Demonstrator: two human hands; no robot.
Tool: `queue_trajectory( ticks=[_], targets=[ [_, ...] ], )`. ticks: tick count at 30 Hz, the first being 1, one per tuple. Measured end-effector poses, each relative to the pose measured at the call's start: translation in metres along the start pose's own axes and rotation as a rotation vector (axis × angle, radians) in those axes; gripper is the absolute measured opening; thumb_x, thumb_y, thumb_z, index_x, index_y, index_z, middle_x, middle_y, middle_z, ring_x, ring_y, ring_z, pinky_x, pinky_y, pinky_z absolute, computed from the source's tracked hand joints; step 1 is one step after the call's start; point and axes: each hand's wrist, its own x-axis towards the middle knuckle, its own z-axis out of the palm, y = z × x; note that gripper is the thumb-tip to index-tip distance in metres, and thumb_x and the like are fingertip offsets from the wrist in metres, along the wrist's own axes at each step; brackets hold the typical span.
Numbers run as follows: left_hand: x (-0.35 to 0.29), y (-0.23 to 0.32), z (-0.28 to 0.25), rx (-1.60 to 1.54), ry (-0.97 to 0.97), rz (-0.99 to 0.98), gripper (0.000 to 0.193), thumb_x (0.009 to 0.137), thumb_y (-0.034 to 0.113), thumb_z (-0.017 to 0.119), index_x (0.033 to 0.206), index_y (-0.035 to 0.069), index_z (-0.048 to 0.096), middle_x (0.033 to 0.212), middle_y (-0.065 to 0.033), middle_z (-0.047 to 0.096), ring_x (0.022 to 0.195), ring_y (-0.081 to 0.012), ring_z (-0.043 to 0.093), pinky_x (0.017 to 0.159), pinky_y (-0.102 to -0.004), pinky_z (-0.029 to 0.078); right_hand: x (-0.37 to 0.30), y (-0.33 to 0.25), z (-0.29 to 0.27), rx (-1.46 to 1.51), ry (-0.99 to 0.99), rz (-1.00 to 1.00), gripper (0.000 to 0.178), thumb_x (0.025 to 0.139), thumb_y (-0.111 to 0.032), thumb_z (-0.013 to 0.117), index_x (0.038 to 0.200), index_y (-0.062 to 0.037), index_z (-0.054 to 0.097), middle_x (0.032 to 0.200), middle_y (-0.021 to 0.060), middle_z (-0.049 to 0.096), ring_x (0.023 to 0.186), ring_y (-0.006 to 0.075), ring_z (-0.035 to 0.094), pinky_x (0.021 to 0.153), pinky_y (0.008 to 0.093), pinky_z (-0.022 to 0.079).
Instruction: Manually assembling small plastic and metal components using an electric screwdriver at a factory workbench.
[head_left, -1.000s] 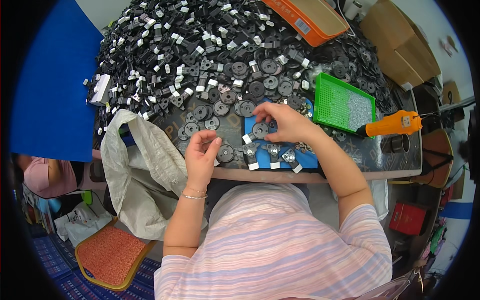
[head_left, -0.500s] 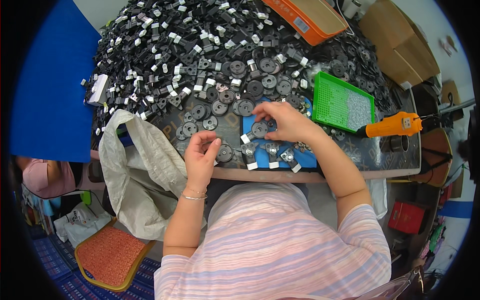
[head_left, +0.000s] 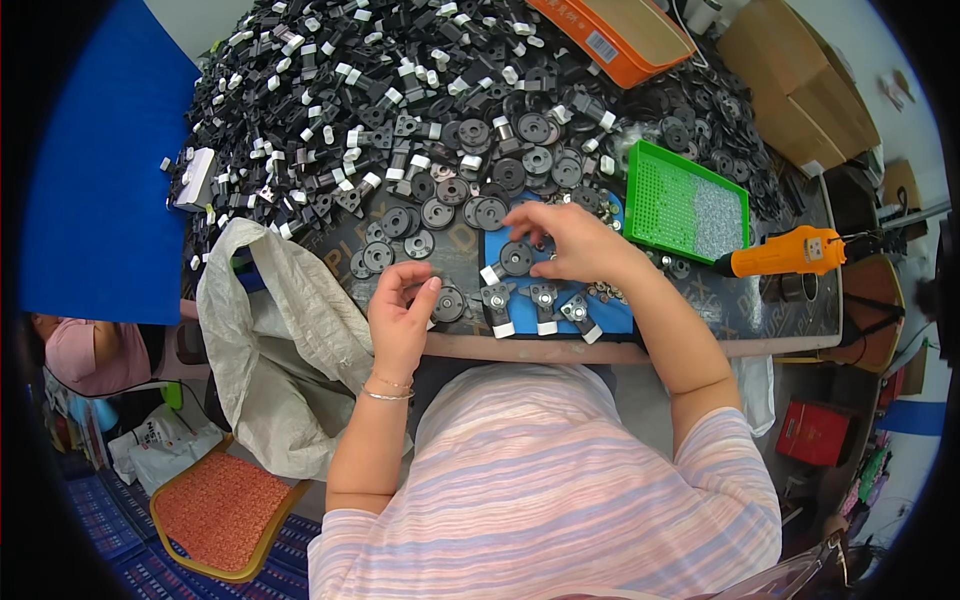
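Note:
A round black disc (head_left: 516,259) sits on a black bracket with a white end, on the blue mat (head_left: 495,243). My right hand (head_left: 575,243) curls over it from the right, with thumb and fingers around the disc's edge. My left hand (head_left: 402,305) rests at the table's front edge with its fingers curled in; whatever lies inside them is hidden. Beside its thumb lies another black disc (head_left: 448,303). Three black brackets with white ends, a left one (head_left: 496,308), a middle one (head_left: 544,306) and a right one (head_left: 580,316), lie in a row nearer me.
A large heap of black and white parts (head_left: 330,110) covers the far table. To the right are a green tray (head_left: 690,205) of small metal pieces and an orange power tool (head_left: 785,252). An orange box (head_left: 615,40) and a cardboard carton (head_left: 795,85) stand behind. A pale sack (head_left: 280,350) hangs at left.
Hardly anything differs. The disc under my right hand appears a touch farther left and away, along with a slight shift of the whole view; both hands keep their pose.

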Motion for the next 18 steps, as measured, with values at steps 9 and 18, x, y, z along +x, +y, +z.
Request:
queue_trajectory(
  ticks=[9,18],
  targets=[
    [0.003,0.003,0.008,0.113,-0.022,0.075,0.016,0.083,0.002,0.066,0.098,0.002,0.06,0.104,-0.0031,0.058,0.087,-0.0084,0.055,0.077,-0.0213,0.046,-0.002,0.009,0.014,-0.213,0.067,-0.116,0.059,0.064,-0.014,0.077,0.119,-0.0119,0.054,0.107,0.0028,0.066,0.107,0.0206,0.057,0.094,0.0384,0.036],
    [-0.001,0.0,0.004,0.112,-0.015,0.076,0.016,0.083,0.004,0.067,0.097,0.002,0.06,0.105,-0.004,0.058,0.09,-0.0094,0.055,0.08,-0.0231,0.046,-0.004,0.009,0.001,-0.038,0.135,-0.045,0.05,0.064,-0.008,0.077,0.111,-0.0072,0.059,0.106,0.0074,0.066,0.1,0.0236,0.061,0.087,0.0368,0.047]
  ],
)
